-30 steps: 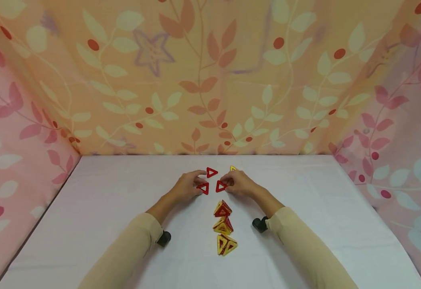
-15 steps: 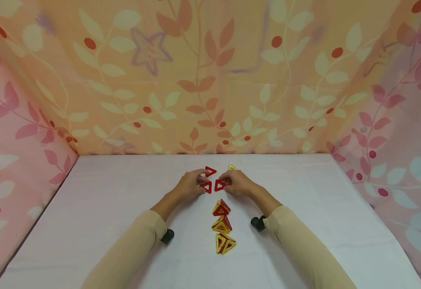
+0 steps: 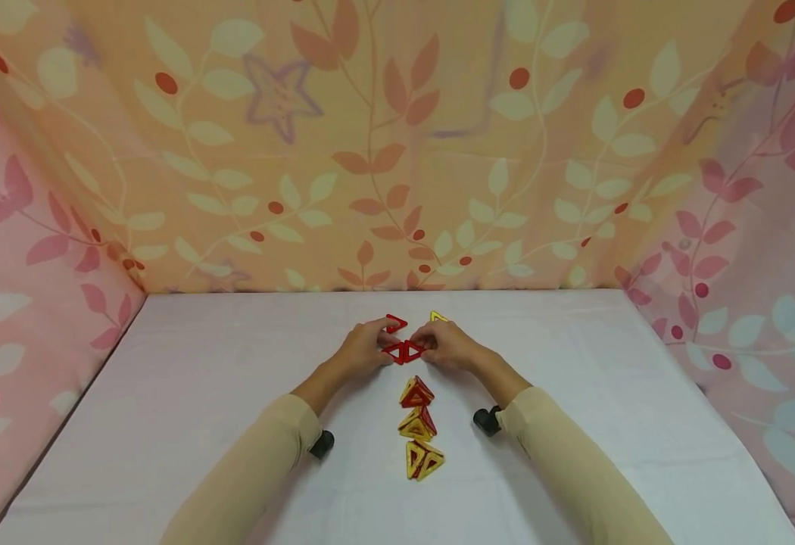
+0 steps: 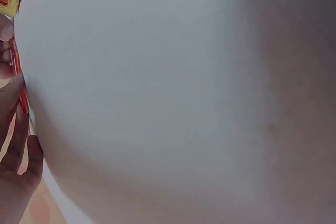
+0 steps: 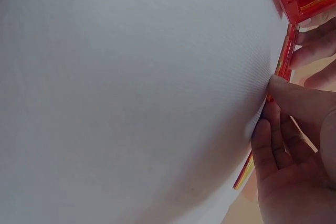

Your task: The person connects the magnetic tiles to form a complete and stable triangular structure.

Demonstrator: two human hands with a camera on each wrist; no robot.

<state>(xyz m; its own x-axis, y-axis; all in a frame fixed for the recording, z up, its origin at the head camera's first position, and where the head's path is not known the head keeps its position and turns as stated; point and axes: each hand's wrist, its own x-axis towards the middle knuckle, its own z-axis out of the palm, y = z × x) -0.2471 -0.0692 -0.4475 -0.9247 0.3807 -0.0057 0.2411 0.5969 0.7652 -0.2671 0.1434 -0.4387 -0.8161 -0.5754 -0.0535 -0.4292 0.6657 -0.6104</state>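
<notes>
My left hand (image 3: 362, 349) pinches a red triangular magnetic tile (image 3: 400, 353) by its left corner, with an open middle. From the other side my right hand (image 3: 455, 347) pinches a second red triangular tile (image 3: 407, 352). The two tiles lie flat with their straight edges together. In the right wrist view the thumb and fingers of my right hand (image 5: 302, 150) press along the tile's thin red edge (image 5: 284, 59). Just beyond the left fingertips lies another red triangle (image 3: 399, 319). A yellow triangle (image 3: 434, 315) is partly hidden behind my right hand.
Three small pyramids of red and yellow tiles stand in a column nearer me: the far one (image 3: 416, 393), the middle one (image 3: 418, 424) and the near one (image 3: 425, 459). A white cloth covers the table (image 3: 200, 378). Patterned curtains (image 3: 370, 189) hang around it.
My left hand has slid its red tile to the right until it meets the tile in my right hand, closing the gap. The right hand has hardly moved.
</notes>
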